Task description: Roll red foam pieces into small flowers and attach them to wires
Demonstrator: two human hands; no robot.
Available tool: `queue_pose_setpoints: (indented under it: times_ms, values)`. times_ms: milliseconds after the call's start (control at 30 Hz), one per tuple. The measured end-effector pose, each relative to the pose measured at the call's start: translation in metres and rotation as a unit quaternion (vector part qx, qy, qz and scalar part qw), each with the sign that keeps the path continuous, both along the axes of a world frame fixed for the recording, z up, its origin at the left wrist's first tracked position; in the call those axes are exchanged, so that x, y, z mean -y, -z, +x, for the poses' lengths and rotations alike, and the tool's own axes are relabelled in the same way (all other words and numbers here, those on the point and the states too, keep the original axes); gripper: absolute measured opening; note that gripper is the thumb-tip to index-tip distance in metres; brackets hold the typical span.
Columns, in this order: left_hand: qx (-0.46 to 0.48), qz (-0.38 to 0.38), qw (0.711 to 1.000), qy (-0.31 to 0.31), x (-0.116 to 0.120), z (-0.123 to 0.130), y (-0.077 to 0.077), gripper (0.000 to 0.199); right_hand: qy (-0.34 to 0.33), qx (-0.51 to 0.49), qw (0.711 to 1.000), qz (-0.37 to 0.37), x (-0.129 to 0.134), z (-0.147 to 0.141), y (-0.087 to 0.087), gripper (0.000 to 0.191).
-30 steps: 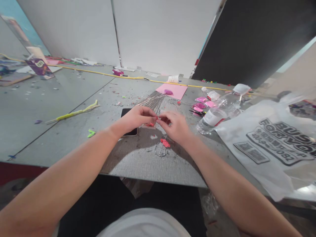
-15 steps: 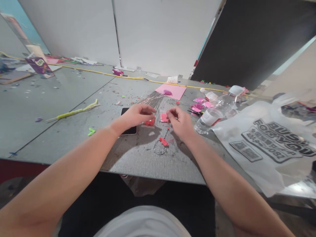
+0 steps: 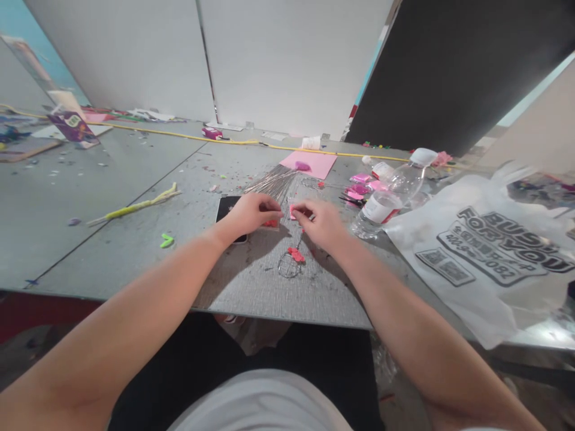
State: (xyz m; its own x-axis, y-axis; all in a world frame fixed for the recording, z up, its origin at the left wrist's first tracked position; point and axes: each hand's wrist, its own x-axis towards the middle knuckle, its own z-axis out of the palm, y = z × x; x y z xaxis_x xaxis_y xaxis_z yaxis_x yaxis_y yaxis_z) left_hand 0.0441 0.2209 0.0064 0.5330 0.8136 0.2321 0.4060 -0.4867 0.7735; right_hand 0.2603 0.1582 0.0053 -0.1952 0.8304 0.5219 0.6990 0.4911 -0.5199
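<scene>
My left hand [image 3: 255, 214] hovers over a clear packet of red clay [image 3: 271, 224], thumb and fingertips brought together in a pinch; anything between them is too small to make out. Facing it, my right hand [image 3: 318, 222] also pinches, its fingertips over a small pink packet [image 3: 291, 207] that they partly cover. I cannot tell whether they grip the packet or a bit from it. Below the hands, a bent wire shape [image 3: 288, 266] with a round loop lies on the table, red clay pieces [image 3: 296, 255] stuck on its stem. A dark phone [image 3: 226, 206] lies partly under my left hand.
Thin wires [image 3: 269, 181] fan out behind the hands near pink paper [image 3: 321, 164]. At right stand a plastic bottle [image 3: 380, 206], black-handled scissors [image 3: 353, 200] and a white plastic bag [image 3: 449, 239]. Left lie a yellow-green wrapped stem [image 3: 135, 206] and green clay [image 3: 166, 240].
My right hand has moved left, closer to my left hand, and now covers more of the pink packet. The left hand stays nearly in place. The view has shifted slightly.
</scene>
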Motion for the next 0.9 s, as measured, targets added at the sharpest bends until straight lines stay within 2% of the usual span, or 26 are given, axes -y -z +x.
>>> queue_pose_setpoints:
  times_ms: [100,233,400,467,567,667,767,833,900]
  values:
    - [0.081,-0.103,0.991,0.021,0.009,0.006,-0.002,0.03,-0.022,0.039,0.999,0.013,0.002,-0.004,0.0,0.014]
    - [0.108,-0.173,0.979,0.029,0.02,0.01,-0.007,0.028,-0.027,0.063,0.998,0.014,0.005,-0.007,-0.003,0.016]
    - [0.117,-0.198,0.973,0.007,0.024,0.009,-0.009,0.023,-0.015,0.115,0.993,0.018,0.008,-0.008,-0.006,0.019]
    - [0.132,-0.214,0.968,0.014,0.023,0.008,-0.008,0.023,-0.027,0.093,0.995,0.006,0.008,-0.007,-0.006,0.017]
    - [0.139,-0.21,0.968,0.023,0.019,0.006,-0.007,0.024,-0.04,0.003,0.998,-0.052,0.006,-0.005,-0.004,0.011]
    - [0.107,-0.14,0.984,0.016,0.013,0.002,-0.008,0.023,-0.002,-0.103,0.989,-0.101,0.003,0.0,-0.004,0.012]
    - [-0.019,0.027,0.999,-0.014,0.007,-0.005,-0.008,0.023,0.046,-0.103,0.989,-0.092,0.001,0.004,-0.004,0.02]
    - [-0.113,0.136,0.984,-0.03,0.003,-0.01,-0.008,0.021,0.059,-0.065,0.994,-0.072,0.001,0.006,-0.004,0.023]
    - [-0.16,0.196,0.967,-0.031,0.0,-0.013,-0.007,0.016,0.055,-0.04,0.996,-0.055,0.001,0.006,-0.003,0.019]
